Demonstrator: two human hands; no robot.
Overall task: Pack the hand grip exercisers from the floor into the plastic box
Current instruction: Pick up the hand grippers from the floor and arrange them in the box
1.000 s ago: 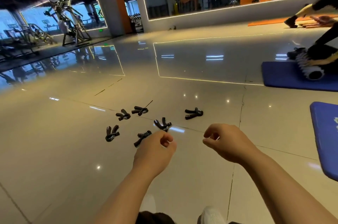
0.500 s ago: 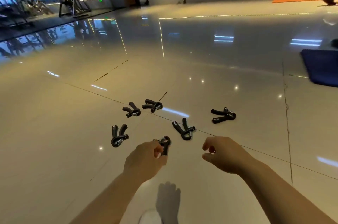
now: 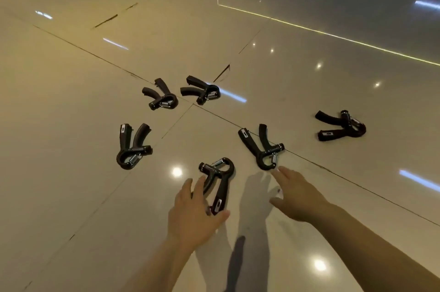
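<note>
Several black hand grip exercisers lie scattered on the glossy tiled floor. My left hand [image 3: 194,213] is spread over the handles of the nearest exerciser [image 3: 217,183], fingers straight and reaching along it. My right hand [image 3: 294,196] stretches out with straight fingers, its tips just short of the looped end of a second exerciser [image 3: 262,147]. Others lie at the left [image 3: 132,146], at the far middle [image 3: 162,96] [image 3: 201,90] and at the right [image 3: 340,126]. No plastic box is in view.
The shiny beige floor [image 3: 71,196] carries dark tile joints and bright light reflections. Shadows of my hands fall on the floor between my arms.
The view has tilted down and closed in on the exercisers. Both hands have gone from loosely curled to spread and have reached forward toward the two nearest exercisers.
</note>
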